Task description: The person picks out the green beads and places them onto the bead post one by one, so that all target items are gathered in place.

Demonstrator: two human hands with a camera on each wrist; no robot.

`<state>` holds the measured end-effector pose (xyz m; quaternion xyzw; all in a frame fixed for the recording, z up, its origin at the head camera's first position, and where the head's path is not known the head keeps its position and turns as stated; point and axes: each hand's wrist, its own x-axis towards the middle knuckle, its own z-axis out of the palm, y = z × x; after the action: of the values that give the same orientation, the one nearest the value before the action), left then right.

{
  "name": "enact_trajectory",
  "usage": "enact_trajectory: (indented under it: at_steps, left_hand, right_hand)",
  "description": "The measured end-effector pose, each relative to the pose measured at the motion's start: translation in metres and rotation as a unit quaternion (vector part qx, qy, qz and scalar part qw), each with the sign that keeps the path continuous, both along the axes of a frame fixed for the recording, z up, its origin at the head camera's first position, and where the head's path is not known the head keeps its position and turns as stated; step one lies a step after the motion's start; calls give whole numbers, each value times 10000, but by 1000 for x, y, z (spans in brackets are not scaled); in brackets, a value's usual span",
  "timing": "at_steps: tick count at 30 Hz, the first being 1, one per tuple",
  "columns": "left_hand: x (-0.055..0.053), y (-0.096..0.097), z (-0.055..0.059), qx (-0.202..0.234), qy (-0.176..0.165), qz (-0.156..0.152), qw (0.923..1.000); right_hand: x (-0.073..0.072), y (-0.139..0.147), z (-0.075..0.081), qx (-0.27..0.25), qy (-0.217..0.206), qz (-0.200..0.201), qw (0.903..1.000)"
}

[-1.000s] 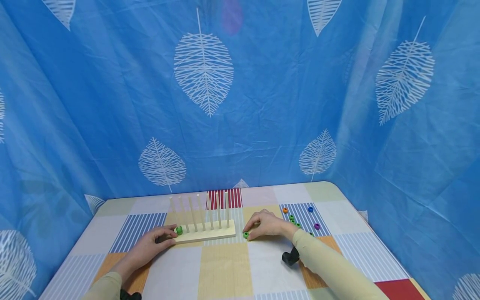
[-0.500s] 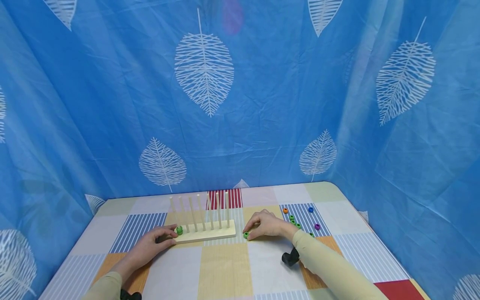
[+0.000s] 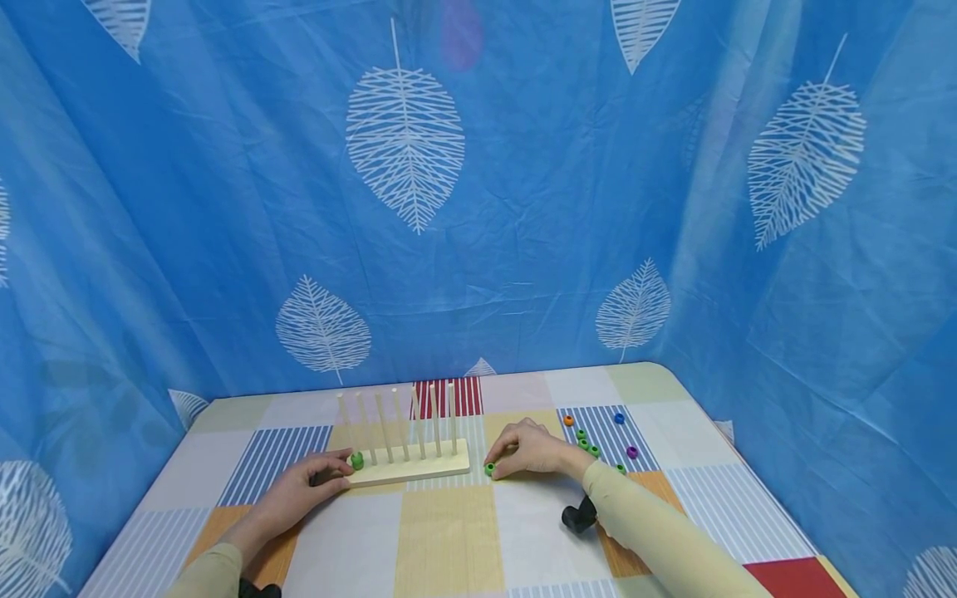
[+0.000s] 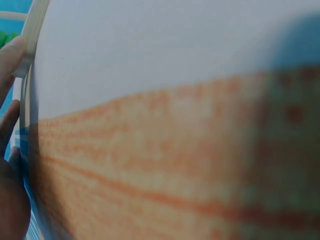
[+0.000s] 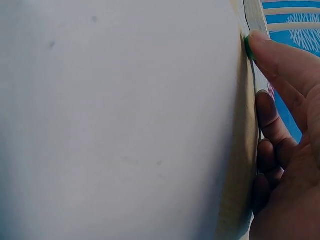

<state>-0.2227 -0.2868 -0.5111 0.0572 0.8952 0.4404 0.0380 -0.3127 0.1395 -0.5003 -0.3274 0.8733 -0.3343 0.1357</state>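
Note:
A pale wooden peg rack [image 3: 441, 465] with a row of several upright pegs stands left of the middle in the head view. Green beads [image 3: 357, 460] sit stacked low on its leftmost peg. My left hand [image 3: 302, 486] grips the rack's left end between thumb and fingers; in the left wrist view the thumb [image 4: 11, 57] lies against the base's edge. To the right of the rack, my right hand [image 3: 529, 448] pinches a green bead [image 3: 489, 469] down at the tablecloth. Only a sliver of that bead [image 5: 249, 47] shows beside the thumb in the right wrist view.
Loose beads lie beyond the right forearm: an orange bead [image 3: 569, 420], a blue bead [image 3: 619, 418], a purple bead [image 3: 631, 452] and several green beads [image 3: 582, 444]. A patchwork cloth [image 3: 449, 540] covers the table. Blue leaf-print curtains [image 3: 508, 208] close off the back and sides.

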Motion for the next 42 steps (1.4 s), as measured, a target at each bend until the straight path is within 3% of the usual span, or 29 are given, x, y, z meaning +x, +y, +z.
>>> enact_trajectory:
  at_steps: [16, 19, 23, 26, 33, 42]
  left_hand:
    - [0, 0, 1, 19, 67, -66, 10000]
    - [1, 1, 1, 5, 49, -69, 10000]
    - [1, 2, 2, -115, 16, -31, 9999]
    - [2, 2, 2, -177, -3, -16, 9998]
    - [1, 2, 2, -198, -8, -12, 9998]
    - [1, 2, 3, -177, 26, -32, 9998]
  right_hand:
    - [0, 0, 0, 6, 1, -15, 10000]
    - [-1, 1, 2, -40, -164, -66, 9998]
    - [-2, 3, 8, -390, -725, -109, 9965]
    - [-4, 5, 16, -613, -923, -130, 9938]
    - [-15, 13, 46, -734, -594, -189, 9954]
    - [-25, 26, 91, -667, -537, -435, 9954]
